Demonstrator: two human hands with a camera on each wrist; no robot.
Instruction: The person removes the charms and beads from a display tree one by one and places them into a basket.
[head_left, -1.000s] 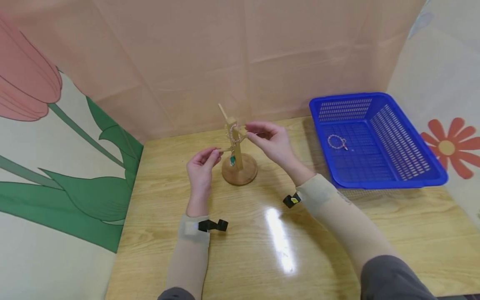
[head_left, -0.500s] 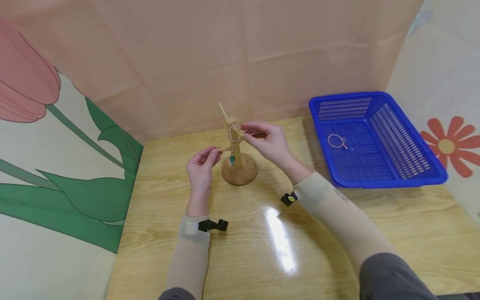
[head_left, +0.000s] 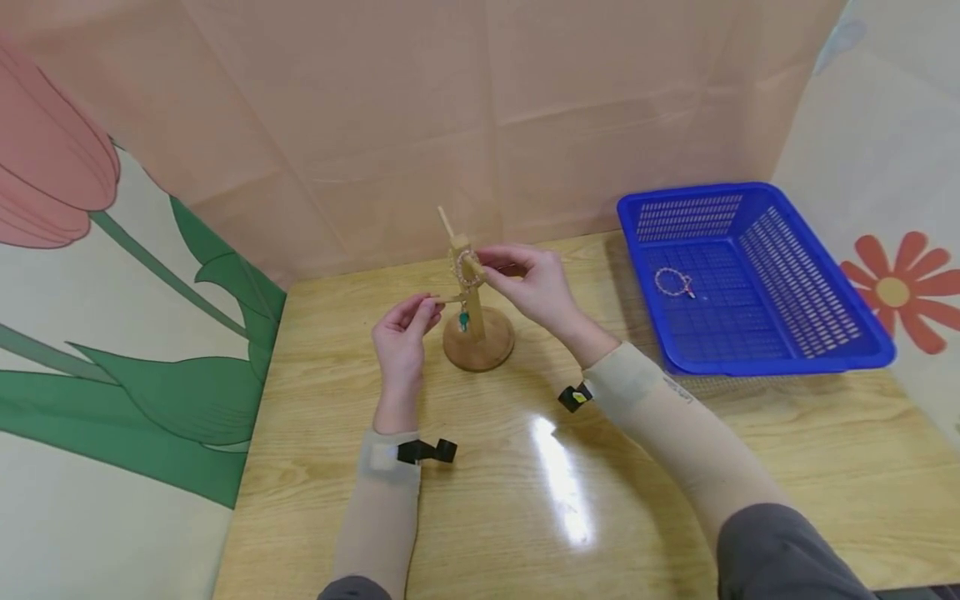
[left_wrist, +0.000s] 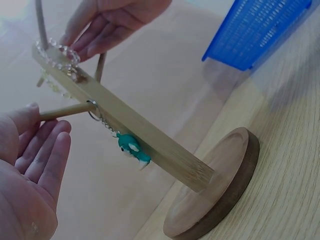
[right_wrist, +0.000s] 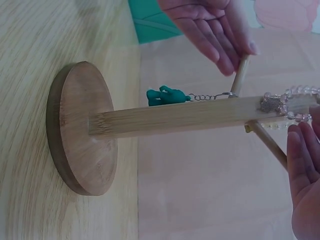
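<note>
A wooden stand [head_left: 474, 312] with a round base [left_wrist: 215, 185] has several pegs on its post [right_wrist: 175, 120]. My left hand [head_left: 401, 342] pinches the end of the left peg [left_wrist: 65, 112] between thumb and fingers. From that peg, close to the post, a teal figure charm [left_wrist: 131, 145] hangs by a ring and short chain. A clear beaded bracelet [left_wrist: 60, 54] loops around a higher, front-facing peg. At this peg's tip are the thumb and fingertips of my right hand [head_left: 536, 287], which appear to pinch it. Behind the post hang yellowish beads [left_wrist: 55, 86].
To the right of the stand is a blue plastic basket [head_left: 780, 368] with a pink beaded bracelet [head_left: 672, 282] lying in it. The wooden table [head_left: 315, 475] meets a pinkish cloth backdrop [head_left: 390, 125] behind the stand. Another peg [head_left: 446, 222] sticks up at the top left.
My right hand has moved slightly left, towards the post, along the upper peg. The left hand stays on its peg, and the teal charm has barely shifted.
</note>
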